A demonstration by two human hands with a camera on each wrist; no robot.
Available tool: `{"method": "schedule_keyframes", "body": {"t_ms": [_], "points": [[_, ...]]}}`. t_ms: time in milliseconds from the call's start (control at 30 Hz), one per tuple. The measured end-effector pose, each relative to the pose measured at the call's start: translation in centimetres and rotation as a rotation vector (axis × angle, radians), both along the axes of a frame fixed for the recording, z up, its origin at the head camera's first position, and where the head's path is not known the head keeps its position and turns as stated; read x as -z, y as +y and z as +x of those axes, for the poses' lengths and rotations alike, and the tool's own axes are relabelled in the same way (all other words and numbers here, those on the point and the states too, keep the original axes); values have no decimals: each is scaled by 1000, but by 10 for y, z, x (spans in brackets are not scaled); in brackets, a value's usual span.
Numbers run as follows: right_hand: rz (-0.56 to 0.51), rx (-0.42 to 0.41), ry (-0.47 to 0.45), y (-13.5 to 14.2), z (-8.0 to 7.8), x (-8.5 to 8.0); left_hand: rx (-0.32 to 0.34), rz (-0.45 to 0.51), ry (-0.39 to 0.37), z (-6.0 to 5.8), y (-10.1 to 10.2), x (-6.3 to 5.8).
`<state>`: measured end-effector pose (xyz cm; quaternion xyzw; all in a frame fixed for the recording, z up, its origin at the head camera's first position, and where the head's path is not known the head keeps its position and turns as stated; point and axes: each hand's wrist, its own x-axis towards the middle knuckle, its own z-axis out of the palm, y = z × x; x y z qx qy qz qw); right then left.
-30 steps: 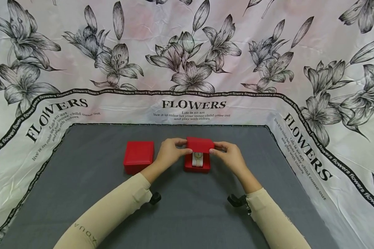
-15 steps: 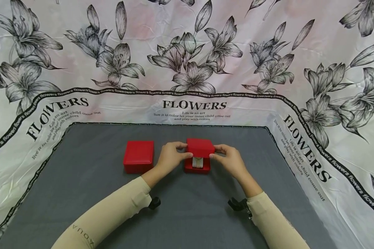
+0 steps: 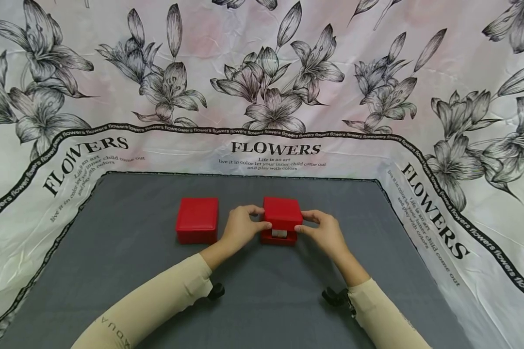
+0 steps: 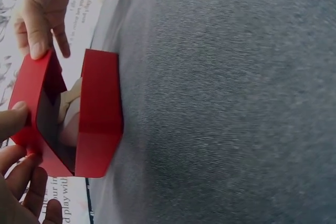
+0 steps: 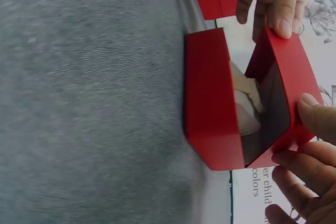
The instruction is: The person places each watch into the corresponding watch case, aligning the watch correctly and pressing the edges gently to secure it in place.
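Note:
A red hinged watch box (image 3: 278, 240) rests on the grey cloth, its lid (image 3: 282, 212) tilted partway down over the base. Through the gap shows a wristwatch's pale strap (image 5: 244, 85) round a white cushion (image 5: 245, 116); the dial is hidden by the lid. My left hand (image 3: 240, 226) pinches the lid's left side between thumb and fingers. On the opposite side my right hand (image 3: 325, 232) pinches the lid in the same way. Both thumbs lie near the lid's front edge.
A second red box (image 3: 197, 220), with its lid down, sits to the left of my left hand. Grey cloth (image 3: 262, 300) covers the table. Behind it hangs a white flower-printed cloth (image 3: 279, 150). Dark straps or mounts (image 3: 336, 296) stick out by my wrists.
The lid has swung down toward the base, with both hands moving along with it. The watch dial, visible a second ago, is now covered. The second box stays where it was.

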<state>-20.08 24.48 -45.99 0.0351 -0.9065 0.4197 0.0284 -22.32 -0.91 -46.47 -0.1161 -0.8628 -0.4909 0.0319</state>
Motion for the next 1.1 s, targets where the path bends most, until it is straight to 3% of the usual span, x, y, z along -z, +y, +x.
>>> {"method": "schedule_keyframes", "body": {"t_ms": [600, 867, 1100], "points": [[4, -28, 51, 3, 7, 10, 3, -10, 21, 8, 0, 12], [8, -41, 55, 9, 4, 18, 30, -42, 50, 7, 2, 16], [-9, -68, 17, 15, -1, 22, 31, -37, 29, 7, 1, 16]]}}
